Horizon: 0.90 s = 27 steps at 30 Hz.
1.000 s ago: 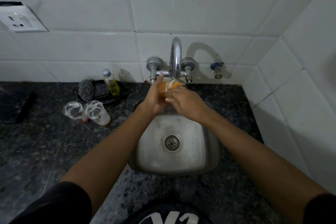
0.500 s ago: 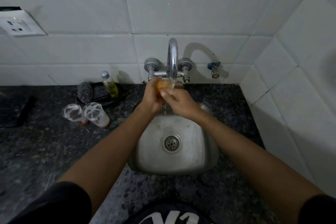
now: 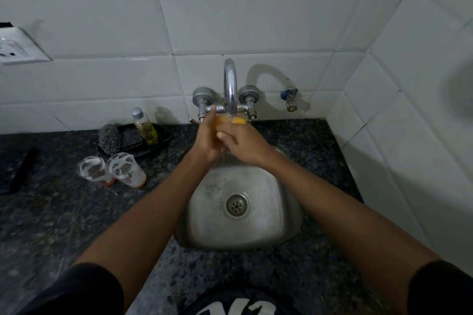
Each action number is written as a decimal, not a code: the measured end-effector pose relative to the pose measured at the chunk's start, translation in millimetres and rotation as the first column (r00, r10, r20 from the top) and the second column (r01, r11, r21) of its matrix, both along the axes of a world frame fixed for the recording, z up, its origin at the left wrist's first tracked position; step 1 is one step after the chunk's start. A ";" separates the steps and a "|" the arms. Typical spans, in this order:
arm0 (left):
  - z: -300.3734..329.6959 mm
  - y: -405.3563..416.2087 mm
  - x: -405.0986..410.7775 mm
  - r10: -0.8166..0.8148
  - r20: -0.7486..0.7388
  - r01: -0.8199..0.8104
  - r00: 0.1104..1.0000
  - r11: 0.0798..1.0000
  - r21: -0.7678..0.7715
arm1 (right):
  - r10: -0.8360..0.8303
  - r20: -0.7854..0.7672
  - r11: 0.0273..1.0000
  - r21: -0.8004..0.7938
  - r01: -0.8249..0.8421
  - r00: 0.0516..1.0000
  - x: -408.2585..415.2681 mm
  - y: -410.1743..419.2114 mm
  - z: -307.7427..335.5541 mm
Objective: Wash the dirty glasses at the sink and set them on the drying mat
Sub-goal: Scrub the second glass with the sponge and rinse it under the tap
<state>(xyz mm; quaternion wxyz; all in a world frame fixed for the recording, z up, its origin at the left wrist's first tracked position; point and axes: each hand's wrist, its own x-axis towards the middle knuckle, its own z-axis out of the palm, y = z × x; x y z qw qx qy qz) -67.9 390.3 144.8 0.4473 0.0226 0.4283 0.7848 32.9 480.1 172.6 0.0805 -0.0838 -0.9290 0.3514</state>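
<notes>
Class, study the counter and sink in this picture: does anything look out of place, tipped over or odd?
Yes. Two glasses lie on their sides, foam-streaked, on the counter left of the sink, not upright. Otherwise nothing odd: both hands hold an orange glass under the tap.

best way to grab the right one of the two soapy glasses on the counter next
Probably by its side wall, near the middle. The right soapy glass stands upright, mouth up, close beside the other glass on its left, so come from its right, sink-facing side with thumb and fingers round the wall. Foam suggests it is slippery; wrap, don't pinch the rim.
</notes>
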 end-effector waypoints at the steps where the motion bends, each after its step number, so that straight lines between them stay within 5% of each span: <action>1: 2.8 -0.3 -3.4 -0.027 -0.007 0.027 1.000 1.000 -0.014 | 0.035 0.047 0.990 0.137 -0.041 0.998 2.0 4.6 -2.9; 3: 6.6 0.8 -7.9 0.012 -0.003 -0.012 1.000 0.999 -0.039 | 0.061 0.064 0.983 0.171 -0.071 0.996 4.7 7.8 -6.1; 7: -0.4 3.4 -3.9 0.071 0.039 -0.071 0.997 0.997 0.006 | -0.073 0.037 0.957 -0.279 0.080 0.997 0.5 -9.0 0.5; 10: -3.8 1.7 -3.3 -0.030 0.059 0.030 0.998 1.000 0.005 | -0.020 -0.010 1.000 0.002 0.020 1.000 3.7 -3.8 2.0; 13: 3.3 0.5 -2.4 -0.064 0.060 0.070 0.996 0.993 -0.096 | 0.039 0.104 0.959 0.275 -0.067 0.994 11.6 7.7 -3.3; 18: -6.2 0.2 3.9 0.081 0.085 -0.083 0.993 0.996 0.020 | -0.072 0.056 0.943 -0.321 0.086 0.996 5.7 -13.4 1.6; 23: 1.4 -2.9 -1.2 -0.024 0.037 0.025 0.999 0.999 -0.022 | 0.056 0.013 0.987 0.151 -0.057 0.998 13.7 -0.5 -8.1; 27: -7.3 -1.3 -2.1 0.038 0.059 -0.040 0.998 0.998 0.039 | -0.072 0.056 0.934 -0.347 0.087 0.996 4.8 -13.4 3.1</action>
